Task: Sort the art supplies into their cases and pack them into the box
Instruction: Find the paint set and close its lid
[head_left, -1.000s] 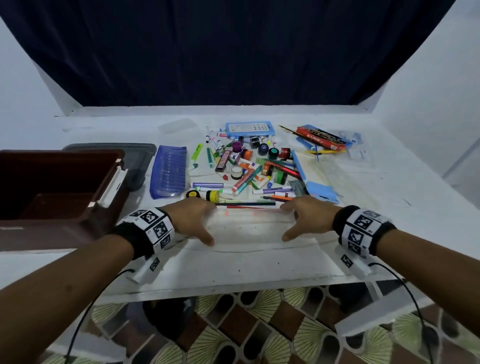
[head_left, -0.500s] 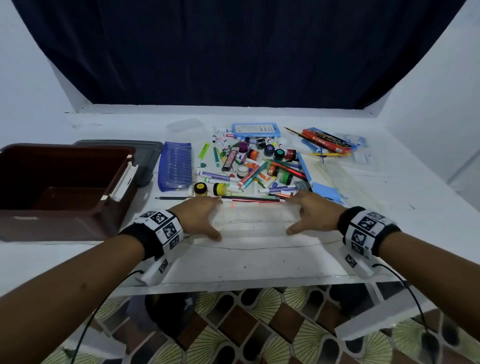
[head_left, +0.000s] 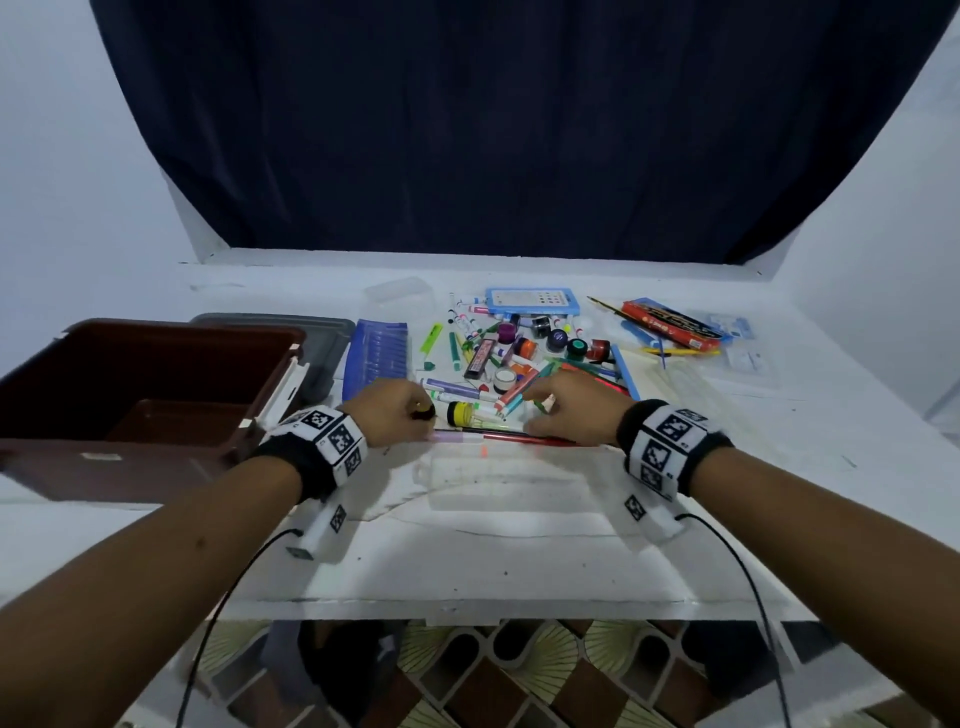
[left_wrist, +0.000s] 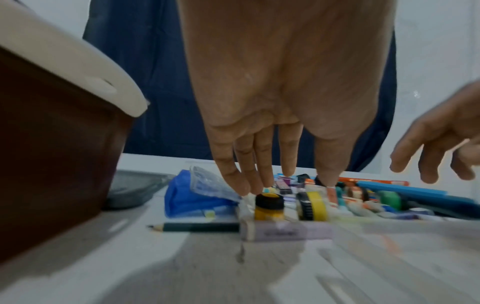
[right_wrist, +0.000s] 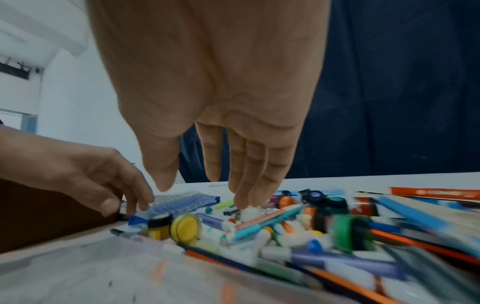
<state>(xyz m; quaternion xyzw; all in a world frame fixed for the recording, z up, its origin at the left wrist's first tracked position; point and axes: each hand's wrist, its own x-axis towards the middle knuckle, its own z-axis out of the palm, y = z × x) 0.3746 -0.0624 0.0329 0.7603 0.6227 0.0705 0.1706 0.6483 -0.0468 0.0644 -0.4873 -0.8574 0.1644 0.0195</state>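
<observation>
Dim, cool, even light is seen throughout. Strong wide-angle bending is shown at the head view's edges. Both wrist views are smeared by motion blur, especially across the near bench (left_wrist: 109, 273).

Two hands, the left hand (head_left: 388, 413) and the right hand (head_left: 576, 410), reach over one white table (head_left: 519, 561) strewn with art supplies. One brown box (head_left: 130, 405) stands at the left beside one grey lid (head_left: 327, 343), one blue ridged case (head_left: 376, 351), one light-blue palette case (head_left: 532, 301) and one red pencil box (head_left: 670, 323). Paint pots number at least nine, among them two yellow ones, an upright yellow pot (left_wrist: 269, 206) and a tipped yellow pot (head_left: 460, 413); the markers and pencils lie too tangled to count.
</observation>
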